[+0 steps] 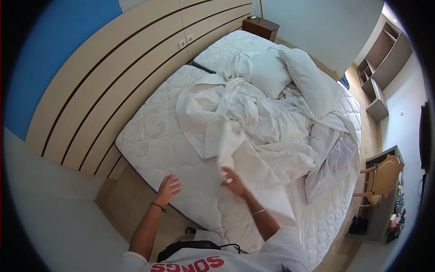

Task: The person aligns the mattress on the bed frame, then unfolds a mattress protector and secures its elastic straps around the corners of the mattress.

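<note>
Bed linen (281,122) lies heaped on the mattress (154,140), with pillows (308,81) crowding its far side. From where I stand, the person's right hand (234,182) grips blurred white cloth (228,147) meeting the heap; the left hand (169,187) hangs open, empty. Around stand a striped headboard (108,75), brown nightstand (260,28) and wooden chair (384,176).

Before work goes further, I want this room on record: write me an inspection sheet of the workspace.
Surface: quilted white mattress, partly covered.
Job's things: rumpled white bed linen; white pillows.
Clutter: small items on the desk, too small to identify.
Hands: left hand open, empty; right hand at blurred linen, grip unclear.
Cables: black cable near the person's waist.
Surroundings: striped headboard, nightstand, chair.
</note>
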The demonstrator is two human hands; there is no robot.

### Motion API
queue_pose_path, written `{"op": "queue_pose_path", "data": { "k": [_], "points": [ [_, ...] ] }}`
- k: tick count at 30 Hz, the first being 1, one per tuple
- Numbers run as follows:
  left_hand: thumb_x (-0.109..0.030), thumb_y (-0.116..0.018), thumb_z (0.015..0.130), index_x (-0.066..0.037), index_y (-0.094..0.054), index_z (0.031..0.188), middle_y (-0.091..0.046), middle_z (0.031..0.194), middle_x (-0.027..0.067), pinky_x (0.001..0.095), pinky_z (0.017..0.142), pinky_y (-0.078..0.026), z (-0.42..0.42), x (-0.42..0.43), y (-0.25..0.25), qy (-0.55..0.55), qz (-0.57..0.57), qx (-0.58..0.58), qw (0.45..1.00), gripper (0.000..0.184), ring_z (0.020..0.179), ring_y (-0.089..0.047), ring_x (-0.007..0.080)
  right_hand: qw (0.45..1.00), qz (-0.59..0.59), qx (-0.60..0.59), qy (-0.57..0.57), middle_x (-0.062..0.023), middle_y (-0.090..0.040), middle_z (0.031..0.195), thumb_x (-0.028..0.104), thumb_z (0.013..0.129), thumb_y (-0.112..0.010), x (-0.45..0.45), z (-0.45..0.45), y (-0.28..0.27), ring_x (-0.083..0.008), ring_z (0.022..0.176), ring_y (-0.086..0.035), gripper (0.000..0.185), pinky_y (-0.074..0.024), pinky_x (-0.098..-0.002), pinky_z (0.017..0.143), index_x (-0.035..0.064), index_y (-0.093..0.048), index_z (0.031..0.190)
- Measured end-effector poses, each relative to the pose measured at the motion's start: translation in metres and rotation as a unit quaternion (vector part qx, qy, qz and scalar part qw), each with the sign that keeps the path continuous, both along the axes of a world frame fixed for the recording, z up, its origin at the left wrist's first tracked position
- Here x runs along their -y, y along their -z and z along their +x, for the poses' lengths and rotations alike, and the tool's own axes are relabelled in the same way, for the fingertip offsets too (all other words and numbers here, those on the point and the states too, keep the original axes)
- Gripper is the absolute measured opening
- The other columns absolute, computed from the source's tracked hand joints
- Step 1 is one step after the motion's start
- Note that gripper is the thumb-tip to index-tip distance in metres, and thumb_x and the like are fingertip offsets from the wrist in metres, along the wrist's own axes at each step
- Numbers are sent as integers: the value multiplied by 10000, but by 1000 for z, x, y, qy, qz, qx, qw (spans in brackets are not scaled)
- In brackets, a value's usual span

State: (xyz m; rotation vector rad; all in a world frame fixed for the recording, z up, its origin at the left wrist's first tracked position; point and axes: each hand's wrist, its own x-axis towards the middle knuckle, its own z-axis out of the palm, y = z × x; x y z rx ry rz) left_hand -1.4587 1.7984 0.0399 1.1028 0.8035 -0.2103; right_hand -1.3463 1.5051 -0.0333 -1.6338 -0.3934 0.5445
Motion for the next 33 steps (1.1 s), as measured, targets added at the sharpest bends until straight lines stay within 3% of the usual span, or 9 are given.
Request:
{"op": "queue_pose_path", "data": {
  "k": [3,5,10,13,15,21,27,29,33],
  "points": [
    [-498,-559,845,-53,-434,1251,-533,1138,99,359,890,-454,36,7,-19,-44,-5,-33,998,616,1051,-530,226,976,35,-108,-188,-117,-505,1240,50,656,-630,-56,-60,-29,-224,1043,-550,683,-478,-351,811,90,-407,1300],
    [-582,-557,808,-38,-428,1278,-551,1138,84,347,884,-452,54,-1,-1,9,-68,63,996,730,1053,-536,214,966,34,129,-223,-128,-517,1228,162,639,-606,-91,-98,-12,-287,1137,-488,665,-328,-437,967,94,-435,1278],
    [-83,-640,731,6,-537,1070,-602,936,95,320,689,-495,65,-31,10,-30,136,32,990,366,784,-608,207,967,-16,88,-241,-159,-459,1285,183,697,-604,-114,-106,-45,-268,1192,-415,591,-282,-393,1030,42,-473,1256],
    [-61,-599,730,14,-544,1017,-595,909,84,314,691,-491,62,-65,4,-32,135,59,989,302,794,-600,196,952,118,-132,-249,-140,-498,1244,175,760,-593,-116,-98,-52,-239,1133,-476,325,-330,-354,994,42,-608,1056],
    [-36,-548,742,42,-525,1081,-602,944,97,301,709,-482,54,-75,-8,-37,170,115,978,349,808,-591,195,961,89,-59,-254,-120,-517,1218,194,840,-561,-118,-83,-36,-214,1109,-493,282,-381,-312,947,46,-587,1079],
    [-30,-526,748,65,-521,1124,-606,992,101,279,802,-430,2,-111,-42,5,375,239,896,388,888,-541,156,955,161,-237,75,-107,-521,1166,392,927,-456,-156,-30,-52,-233,1081,-523,445,-432,-390,897,66,-440,1230],
    [54,-473,722,27,-585,1073,-611,1023,182,391,872,-442,-38,-131,-28,244,473,424,733,369,956,-570,321,962,-90,-151,211,-204,-502,1166,576,743,-632,-250,45,-114,-322,1028,-561,842,-480,-427,833,-6,-345,1280],
    [70,-457,655,3,-629,979,-606,1006,169,420,823,-446,-36,-133,-72,315,382,502,709,372,887,-553,368,905,-327,58,265,-256,-511,1145,514,670,-717,-278,72,-78,-370,1031,-555,909,-483,-430,838,-29,-329,1287],
    [63,-445,665,22,-620,934,-611,937,186,385,814,-452,-22,-180,-84,366,370,498,694,324,876,-563,367,854,-456,9,251,-250,-559,1100,279,700,-692,-311,86,-64,-401,1019,-564,677,-475,-432,857,-44,-390,1213]
  ]
}}
